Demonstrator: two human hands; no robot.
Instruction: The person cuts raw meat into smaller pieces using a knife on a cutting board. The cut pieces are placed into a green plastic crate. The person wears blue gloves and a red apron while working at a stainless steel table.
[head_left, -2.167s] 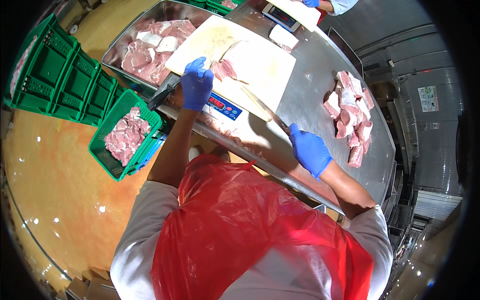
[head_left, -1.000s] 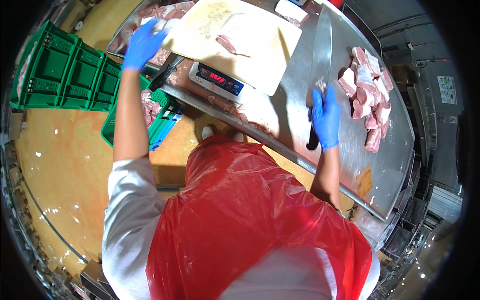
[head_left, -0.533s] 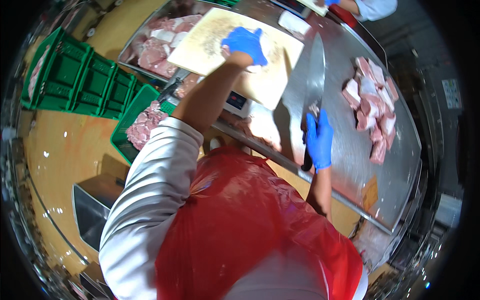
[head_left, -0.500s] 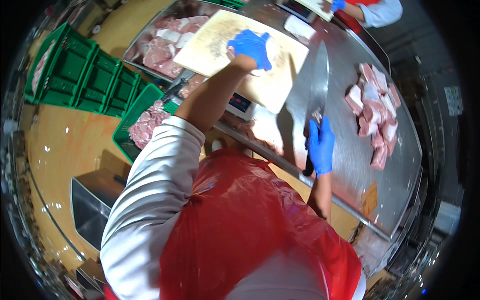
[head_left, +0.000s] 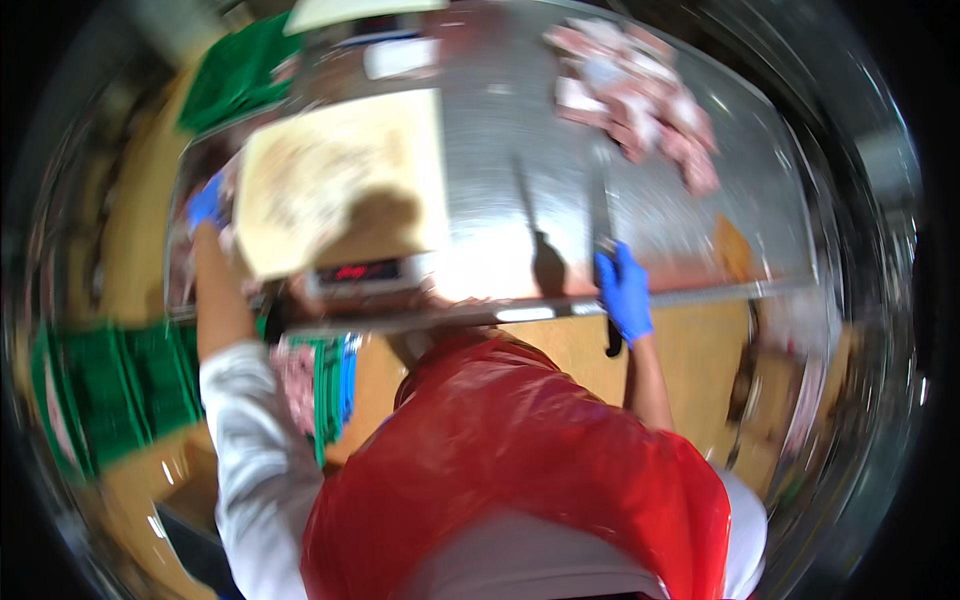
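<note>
My right hand [head_left: 628,292], in a blue glove, is closed round the dark handle of a long knife [head_left: 602,205]. Its blade points away from me over the steel table. At the far left my left hand [head_left: 206,203], also blue-gloved, reaches to the meat tray [head_left: 180,262] beside the cutting board. Its fingers are smeared by motion, so what they hold, if anything, is unclear. The pale cutting board [head_left: 300,190] lies bare with dark stains, above a scale [head_left: 362,275] with a lit red display.
A pile of meat chunks [head_left: 630,95] lies at the steel table's [head_left: 500,130] far right. A white block [head_left: 402,58] rests behind the board. Green crates [head_left: 130,385] stand at the lower left, one with meat [head_left: 297,385]. An orange-brown piece [head_left: 733,248] lies near the right edge.
My left hand has left the cutting board and moved left to the meat tray. The piece under it is gone from the board. The view has turned; my right hand keeps the knife.
</note>
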